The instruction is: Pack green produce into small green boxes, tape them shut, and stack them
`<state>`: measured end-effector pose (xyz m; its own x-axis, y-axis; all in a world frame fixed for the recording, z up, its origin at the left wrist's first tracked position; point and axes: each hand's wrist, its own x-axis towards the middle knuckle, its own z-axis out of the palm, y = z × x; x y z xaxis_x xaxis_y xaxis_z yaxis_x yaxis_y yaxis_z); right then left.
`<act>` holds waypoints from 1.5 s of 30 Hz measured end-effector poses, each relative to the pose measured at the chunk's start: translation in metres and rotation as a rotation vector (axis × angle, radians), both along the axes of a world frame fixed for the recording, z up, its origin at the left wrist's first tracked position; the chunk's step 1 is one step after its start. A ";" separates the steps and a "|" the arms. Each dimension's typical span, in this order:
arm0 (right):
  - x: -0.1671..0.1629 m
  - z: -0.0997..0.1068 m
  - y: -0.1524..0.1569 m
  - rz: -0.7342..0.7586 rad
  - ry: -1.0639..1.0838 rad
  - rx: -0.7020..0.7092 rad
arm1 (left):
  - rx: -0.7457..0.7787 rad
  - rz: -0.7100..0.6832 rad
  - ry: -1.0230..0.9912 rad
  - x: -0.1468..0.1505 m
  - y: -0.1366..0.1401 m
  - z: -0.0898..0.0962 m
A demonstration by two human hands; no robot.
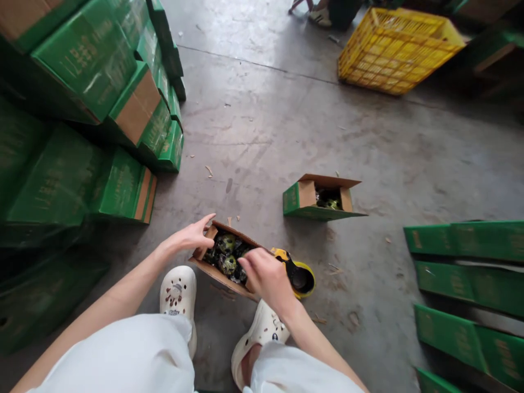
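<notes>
An open cardboard box (229,282) stands on the floor between my white clogs. Inside it are several round, green-and-black items (227,256) in shiny wrapping. My left hand (195,234) is at the box's left end, thumb and index finger spread, the thumb against the end flap (204,246). Over the right end, my right hand (267,273) has its fingers curled together; what they hold, if anything, is hidden. Just right of that hand lies a yellow-and-black tape dispenser (297,275), partly covered by it.
Another open green box (321,210) with similar items stands ahead to the right. Green cartons (88,65) are stacked high on my left. More green boxes (454,281) line the right side. A yellow crate (393,54) and a person's shoe (320,16) are farther off.
</notes>
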<state>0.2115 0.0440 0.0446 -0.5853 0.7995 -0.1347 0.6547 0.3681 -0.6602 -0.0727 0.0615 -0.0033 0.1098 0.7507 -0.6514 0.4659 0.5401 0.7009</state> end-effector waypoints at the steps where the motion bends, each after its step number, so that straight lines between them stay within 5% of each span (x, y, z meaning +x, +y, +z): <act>1: -0.015 -0.002 0.004 0.149 -0.020 0.018 | -0.048 0.056 -0.116 -0.005 0.000 -0.002; 3: -0.046 -0.012 0.011 0.293 -0.147 0.077 | -0.094 0.167 -0.280 -0.010 -0.003 -0.005; 7: -0.079 -0.035 0.019 0.246 -0.357 0.129 | -0.053 0.298 -0.420 -0.012 -0.010 -0.008; 13: -0.068 -0.045 0.026 0.351 -0.118 0.153 | 0.002 0.332 -0.411 -0.010 -0.016 -0.015; 20: -0.078 -0.041 0.015 0.259 -0.407 0.201 | 0.116 0.320 -0.333 -0.008 -0.021 -0.024; 24: -0.081 -0.042 0.010 0.378 -0.371 0.290 | 0.154 0.315 -0.345 -0.010 -0.024 -0.030; 30: -0.106 -0.060 0.013 0.415 -0.420 0.194 | 0.126 0.295 -0.307 -0.010 -0.023 -0.031; 37: -0.084 -0.063 0.020 0.394 -0.241 0.082 | 0.160 0.305 -0.303 -0.007 -0.028 -0.026; 45: -0.102 -0.063 0.005 0.364 -0.418 0.059 | 0.190 0.278 -0.240 -0.003 -0.029 -0.022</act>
<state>0.1095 0.0486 -0.0182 -0.7315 0.5687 -0.3762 0.6801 0.6480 -0.3427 -0.0753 0.0321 -0.0251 0.0174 0.8776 -0.4791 0.1314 0.4730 0.8712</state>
